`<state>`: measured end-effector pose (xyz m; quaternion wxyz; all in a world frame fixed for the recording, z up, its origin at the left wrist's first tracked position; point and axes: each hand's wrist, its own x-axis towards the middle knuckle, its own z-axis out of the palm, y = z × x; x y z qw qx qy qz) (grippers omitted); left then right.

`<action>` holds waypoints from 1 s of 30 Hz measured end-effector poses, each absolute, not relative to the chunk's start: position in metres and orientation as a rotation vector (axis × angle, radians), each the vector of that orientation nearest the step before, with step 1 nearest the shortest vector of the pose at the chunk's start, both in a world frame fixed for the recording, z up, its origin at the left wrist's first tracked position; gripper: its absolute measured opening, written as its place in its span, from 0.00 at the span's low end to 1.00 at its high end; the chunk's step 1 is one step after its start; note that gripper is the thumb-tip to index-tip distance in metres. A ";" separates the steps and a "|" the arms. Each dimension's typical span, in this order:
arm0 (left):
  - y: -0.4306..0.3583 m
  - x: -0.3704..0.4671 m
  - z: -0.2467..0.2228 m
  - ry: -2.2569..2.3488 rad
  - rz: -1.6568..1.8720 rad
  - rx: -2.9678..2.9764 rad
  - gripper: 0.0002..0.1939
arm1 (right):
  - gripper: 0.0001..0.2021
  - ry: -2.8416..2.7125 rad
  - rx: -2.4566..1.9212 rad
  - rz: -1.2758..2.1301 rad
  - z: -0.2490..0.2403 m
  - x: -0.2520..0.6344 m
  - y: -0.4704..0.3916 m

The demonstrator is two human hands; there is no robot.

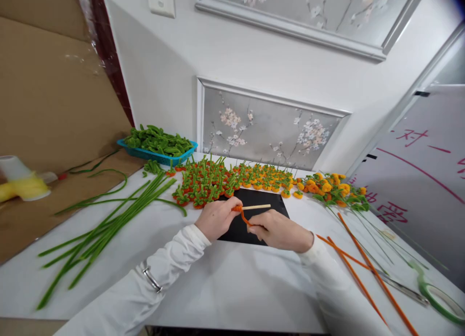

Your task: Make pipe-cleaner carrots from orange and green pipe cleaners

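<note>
My left hand [217, 217] is closed around one end of a thin wooden stick [257, 207]. An orange pipe cleaner [246, 219] is coiled around the stick beside my left fingertips. From the coil it runs down to my right hand [279, 230], which pinches it between thumb and fingers. The stick's bare end points right, above my right hand. Both hands are over a black mat [240, 229]. Just behind them stand several small orange-red pipe-cleaner pieces with green tops [203, 183].
Green pipe cleaners [105, 229] lie at left, near a blue tray [160, 157] of green pieces. Yellow-orange flowers [329, 187] on stems lie at right. Loose orange pipe cleaners [374, 268], tweezers [407, 290] and green tape [441, 302] are nearer me.
</note>
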<state>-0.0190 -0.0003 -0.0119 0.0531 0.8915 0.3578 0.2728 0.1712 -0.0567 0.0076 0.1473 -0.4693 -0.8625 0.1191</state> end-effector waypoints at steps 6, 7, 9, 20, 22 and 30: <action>-0.002 -0.019 -0.013 1.129 0.772 2.792 0.06 | 0.11 -2.469 -1.355 -0.035 0.018 0.167 -0.062; -0.002 -0.019 -0.013 1.115 0.767 2.802 0.06 | 0.11 -2.443 -1.357 -0.073 0.019 0.167 -0.061; -0.001 -0.019 -0.014 1.058 0.775 2.822 0.07 | 0.11 -2.383 -1.355 -0.112 0.020 0.167 -0.058; -0.007 -0.016 -0.016 0.799 0.841 2.846 0.06 | 0.11 -2.143 -1.331 0.214 0.016 0.185 -0.029; -0.009 -0.016 -0.014 0.770 0.873 2.821 0.05 | 0.13 -2.143 -1.341 0.380 0.012 0.191 -0.023; -0.010 -0.016 -0.008 0.921 0.987 2.566 0.12 | 0.14 -2.283 -1.226 0.684 0.009 0.192 -0.029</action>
